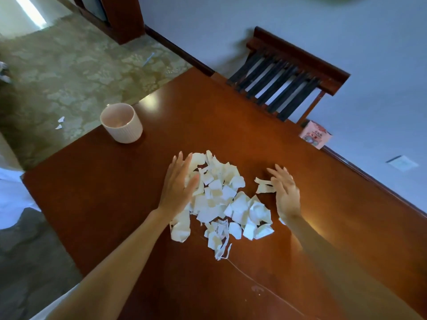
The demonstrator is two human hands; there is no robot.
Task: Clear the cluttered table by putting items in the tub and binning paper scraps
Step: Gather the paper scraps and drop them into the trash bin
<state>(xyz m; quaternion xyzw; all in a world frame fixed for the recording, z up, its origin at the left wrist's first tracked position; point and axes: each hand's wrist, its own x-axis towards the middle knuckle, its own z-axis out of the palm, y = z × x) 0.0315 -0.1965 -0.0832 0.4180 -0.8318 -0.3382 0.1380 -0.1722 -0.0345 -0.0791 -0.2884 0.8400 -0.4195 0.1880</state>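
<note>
While paper scraps (221, 199) lie unbinned, clearing is incomplete.
Left hand (178, 183) and right hand (285, 190), flat and grasping nothing, flank them; cup (121, 125) not stowed.

Paper scraps (221, 199) between open left hand (178, 185) and right hand (285, 190).

Left hand (176, 185), right hand (285, 192), forearms bare; white left sleeve (59, 303).
</note>
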